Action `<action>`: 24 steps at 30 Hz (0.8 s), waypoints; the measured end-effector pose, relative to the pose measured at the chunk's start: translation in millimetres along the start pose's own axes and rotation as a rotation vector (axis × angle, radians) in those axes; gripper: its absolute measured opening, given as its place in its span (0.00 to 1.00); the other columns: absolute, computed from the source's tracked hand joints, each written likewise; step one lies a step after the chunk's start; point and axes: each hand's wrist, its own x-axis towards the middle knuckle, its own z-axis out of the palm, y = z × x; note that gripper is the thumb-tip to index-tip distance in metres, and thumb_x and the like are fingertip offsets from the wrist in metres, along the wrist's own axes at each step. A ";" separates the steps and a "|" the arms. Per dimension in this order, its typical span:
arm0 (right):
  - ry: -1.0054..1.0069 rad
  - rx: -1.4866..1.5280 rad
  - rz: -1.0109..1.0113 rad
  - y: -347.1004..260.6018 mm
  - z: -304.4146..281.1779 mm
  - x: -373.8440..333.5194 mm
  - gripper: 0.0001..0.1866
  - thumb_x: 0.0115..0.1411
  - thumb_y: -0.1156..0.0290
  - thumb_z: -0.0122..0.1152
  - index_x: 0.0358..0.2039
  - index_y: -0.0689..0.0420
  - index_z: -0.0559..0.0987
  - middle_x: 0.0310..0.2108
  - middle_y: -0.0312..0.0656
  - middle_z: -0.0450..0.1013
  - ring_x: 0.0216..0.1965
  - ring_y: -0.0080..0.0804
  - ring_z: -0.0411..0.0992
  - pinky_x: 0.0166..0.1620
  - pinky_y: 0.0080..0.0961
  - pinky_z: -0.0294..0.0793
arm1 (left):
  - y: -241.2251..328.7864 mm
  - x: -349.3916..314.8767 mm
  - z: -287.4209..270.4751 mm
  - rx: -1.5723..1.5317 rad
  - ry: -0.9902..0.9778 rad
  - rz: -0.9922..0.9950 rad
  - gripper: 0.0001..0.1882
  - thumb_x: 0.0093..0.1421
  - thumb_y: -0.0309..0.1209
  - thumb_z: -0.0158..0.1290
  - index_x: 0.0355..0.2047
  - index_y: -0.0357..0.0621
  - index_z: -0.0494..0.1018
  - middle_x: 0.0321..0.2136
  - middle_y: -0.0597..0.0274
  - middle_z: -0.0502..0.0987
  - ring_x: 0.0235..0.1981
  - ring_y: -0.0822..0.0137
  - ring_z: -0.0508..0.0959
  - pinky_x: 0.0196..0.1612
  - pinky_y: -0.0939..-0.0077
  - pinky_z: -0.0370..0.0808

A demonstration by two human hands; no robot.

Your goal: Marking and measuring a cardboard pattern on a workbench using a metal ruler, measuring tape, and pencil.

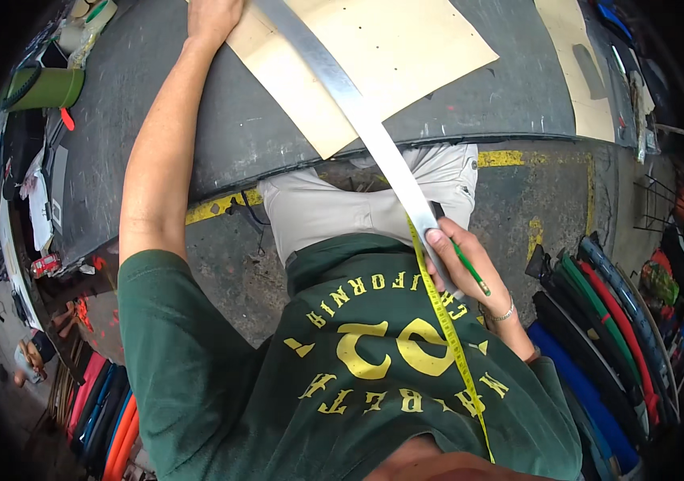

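A long metal straightedge runs from the table's far side, across a tan pattern sheet, and out past the near table edge. My right hand is closed on its near end, thumb on top. A green pencil is also tucked in that hand. At the top of the view, my left hand rests by the sheet's left edge, close to the straightedge. Its fingers are cut off by the picture's edge. A yellow measuring tape hangs down over my green shirt and passes beside my right hand.
The dark work table has a worn surface. Another tan sheet lies at its right. A green container stands at the left. Rolls of coloured material are stacked at the lower right, more rolls at the lower left.
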 end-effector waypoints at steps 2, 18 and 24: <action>-0.057 -0.002 -0.017 0.5 3.5 -0.2 0.18 0.78 0.57 0.47 0.38 0.58 0.74 0.20 0.32 0.70 0.17 0.19 0.68 0.23 0.19 0.68 | -2.6 -6.1 -7.2 0.056 0.110 -0.062 0.26 0.73 0.39 0.45 0.67 0.40 0.65 0.59 0.37 0.71 0.60 0.39 0.72 0.66 0.55 0.67; 0.219 -0.415 -0.667 -24.4 -9.3 41.8 0.26 0.78 0.57 0.37 0.61 0.64 0.72 0.30 0.41 0.73 0.33 0.29 0.72 0.37 0.32 0.71 | 104.8 -117.9 -76.0 0.191 -0.511 -0.018 0.69 0.45 0.73 0.63 0.74 0.34 0.53 0.75 0.34 0.50 0.77 0.39 0.48 0.77 0.43 0.41; 0.310 -0.016 -0.812 -58.1 4.3 76.9 0.03 0.67 0.81 0.61 0.40 0.62 0.77 0.37 0.40 0.76 0.40 0.21 0.74 0.46 0.21 0.75 | 111.5 -116.6 -76.7 0.124 -0.457 -0.041 0.71 0.43 0.74 0.64 0.72 0.29 0.54 0.74 0.36 0.53 0.77 0.41 0.49 0.77 0.44 0.42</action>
